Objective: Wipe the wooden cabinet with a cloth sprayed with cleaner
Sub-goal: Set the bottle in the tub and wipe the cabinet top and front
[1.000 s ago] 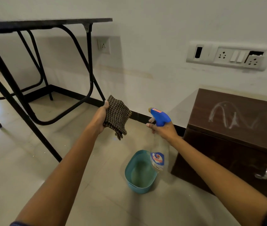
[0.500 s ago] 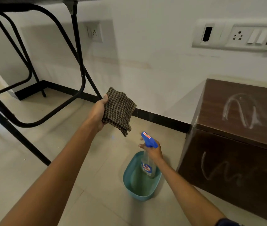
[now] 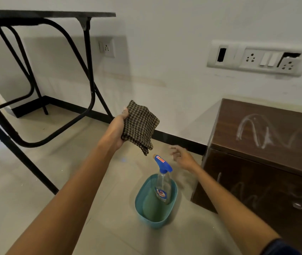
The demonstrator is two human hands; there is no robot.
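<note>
Though dark brown, wooden cabinet (image 3: 268, 144) with white smears.

basin (image 3: 139, 208) – teal, on floor | table (image 3: 54, 14) – black | wall sockets (image 3: 255, 58)

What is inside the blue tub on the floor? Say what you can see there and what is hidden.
The spray bottle stands upright inside the tub, with its blue trigger head rising above the rim. The rest of the tub floor looks bare. The bottle's base and the spot under it are hidden.

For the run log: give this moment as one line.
left hand: holds cloth | right hand: empty | spray bottle: in basin
</note>
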